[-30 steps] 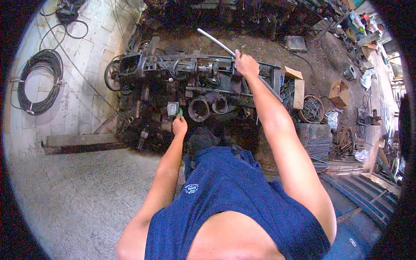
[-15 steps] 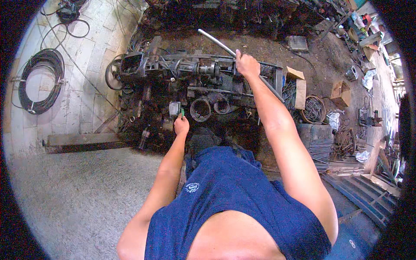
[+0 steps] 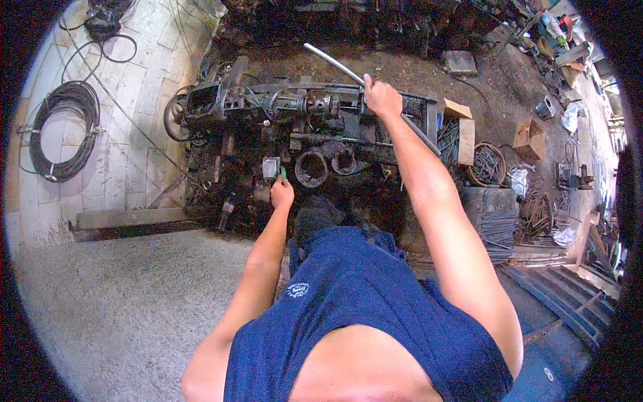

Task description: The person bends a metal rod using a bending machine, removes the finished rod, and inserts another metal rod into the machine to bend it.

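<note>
My right hand [image 3: 383, 99] is wrapped round a long metal rod [image 3: 333, 63]. The rod slants over the right part of a dark, greasy machine [image 3: 288, 102], its bright end pointing to the far left and its lower end passing by my forearm. On the machine's near side, my left hand [image 3: 282, 193] has its fingers closed at a small green part [image 3: 283, 173], which looks like a switch lever. That part sits against the right side of a small grey box [image 3: 270, 167]. Right of the box are two round, dirty metal cans [image 3: 311, 169].
Coiled black cable [image 3: 63, 130] lies on the pale tiles at left, above a long beam [image 3: 130, 218]. To the right stand a cardboard box [image 3: 528, 139], a round basket of metal pieces [image 3: 486, 165] and a stack of thin rods [image 3: 495, 231]. Slatted metal grating [image 3: 559, 301] lies lower right.
The view has shifted very slightly. Both hands keep their places, the right on the rod and the left at the green part.
</note>
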A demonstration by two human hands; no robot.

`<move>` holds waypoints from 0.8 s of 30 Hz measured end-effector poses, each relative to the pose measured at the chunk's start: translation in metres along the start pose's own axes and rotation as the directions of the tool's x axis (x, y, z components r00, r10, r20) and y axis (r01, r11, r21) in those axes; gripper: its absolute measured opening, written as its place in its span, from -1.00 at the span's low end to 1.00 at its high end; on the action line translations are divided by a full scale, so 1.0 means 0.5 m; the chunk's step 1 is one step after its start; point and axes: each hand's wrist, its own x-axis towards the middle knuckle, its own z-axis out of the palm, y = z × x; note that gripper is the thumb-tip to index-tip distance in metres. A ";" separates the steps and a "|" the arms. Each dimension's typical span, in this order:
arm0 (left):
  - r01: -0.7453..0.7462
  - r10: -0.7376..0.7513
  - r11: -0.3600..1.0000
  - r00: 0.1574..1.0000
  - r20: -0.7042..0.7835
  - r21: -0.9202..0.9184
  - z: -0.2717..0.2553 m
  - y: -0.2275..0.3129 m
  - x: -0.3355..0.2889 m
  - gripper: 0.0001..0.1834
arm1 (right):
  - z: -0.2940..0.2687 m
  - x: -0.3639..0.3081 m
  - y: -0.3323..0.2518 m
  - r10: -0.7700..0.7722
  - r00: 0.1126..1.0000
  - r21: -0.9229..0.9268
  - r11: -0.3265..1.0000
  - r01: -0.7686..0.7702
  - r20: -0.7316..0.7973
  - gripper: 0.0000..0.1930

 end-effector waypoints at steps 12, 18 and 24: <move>-0.011 0.011 1.000 1.000 -0.003 -0.006 0.007 -0.002 0.002 -0.58 | 0.008 0.001 0.002 0.004 1.000 0.025 1.000 -0.003 -0.028 -0.26; -0.053 0.052 0.998 0.998 -0.019 -0.046 0.012 -0.022 0.011 -0.57 | 0.001 -0.002 -0.001 -0.013 1.000 0.027 1.000 0.013 -0.016 -0.27; -0.005 0.005 1.000 1.000 -0.006 -0.016 0.008 -0.016 0.009 -0.57 | -0.016 -0.002 -0.016 0.024 0.995 0.023 0.999 -0.026 0.092 -0.23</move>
